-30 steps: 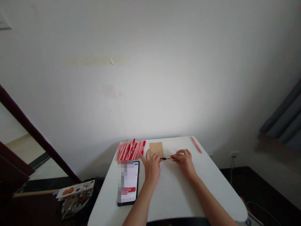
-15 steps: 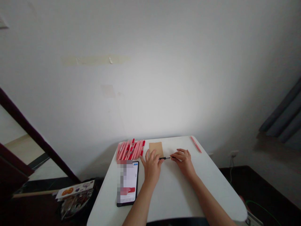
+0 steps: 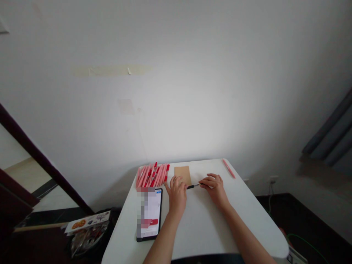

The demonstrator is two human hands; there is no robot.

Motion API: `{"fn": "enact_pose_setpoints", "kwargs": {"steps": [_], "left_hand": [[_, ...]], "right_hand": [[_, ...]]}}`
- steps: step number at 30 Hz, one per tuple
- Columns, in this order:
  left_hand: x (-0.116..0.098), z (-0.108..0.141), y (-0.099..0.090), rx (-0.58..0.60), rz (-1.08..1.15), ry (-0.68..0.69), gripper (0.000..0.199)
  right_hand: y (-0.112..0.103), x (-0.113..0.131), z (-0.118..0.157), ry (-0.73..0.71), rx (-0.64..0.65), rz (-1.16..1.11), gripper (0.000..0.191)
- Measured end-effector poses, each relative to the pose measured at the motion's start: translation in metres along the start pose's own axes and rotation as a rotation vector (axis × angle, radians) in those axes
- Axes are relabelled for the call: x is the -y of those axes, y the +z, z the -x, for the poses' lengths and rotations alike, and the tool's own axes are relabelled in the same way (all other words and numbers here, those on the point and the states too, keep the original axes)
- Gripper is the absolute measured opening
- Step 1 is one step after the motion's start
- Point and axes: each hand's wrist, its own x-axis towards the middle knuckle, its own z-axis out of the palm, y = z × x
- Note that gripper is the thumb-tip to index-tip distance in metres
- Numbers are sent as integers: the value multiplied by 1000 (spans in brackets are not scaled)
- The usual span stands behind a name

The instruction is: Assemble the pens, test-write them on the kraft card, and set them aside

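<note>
Two hands [image 3: 177, 196] [image 3: 217, 191], half-curled, pinch slim black rod [image 3: 191, 186] by both ends near flat tan square [image 3: 182, 171]

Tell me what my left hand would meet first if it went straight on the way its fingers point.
Your left hand would probably meet the tan paper-like rectangular sheet just ahead; they overlap in view, so any gap is unclear.
</note>
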Motion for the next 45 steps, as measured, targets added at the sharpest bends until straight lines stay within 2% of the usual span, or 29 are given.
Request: {"fn": "enact_pose_setpoints", "kwargs": {"steps": [4, 7, 15, 20, 24, 27, 35, 45], "left_hand": [[0, 1, -1, -4, 7, 2, 13], [0, 2, -2, 5, 18, 10, 19], [-2, 1, -4, -8, 2, -8, 9], [-3, 1, -4, -18, -29, -14, 20], [0, 2, -2, -9, 1, -9, 16], [1, 3, -1, -1, 17, -2, 25], [-2, 2, -4, -10, -23, -21, 11], [1, 4, 0, 6, -11, -14, 24]], "right_hand": [[0, -3, 0, 17, 2, -12, 20], [-1, -4, 0, 20, 5, -19, 20], [1, -4, -1, 7, -10, -17, 19], [1, -5, -1, -7, -23, -5, 19], [1, -5, -1, 3, -14, -2, 21], [1, -6, -1, 14, -1, -25, 21], [3, -7, 0, 3, -9, -13, 20], [4, -9, 0, 15, -11, -35, 21]]}}
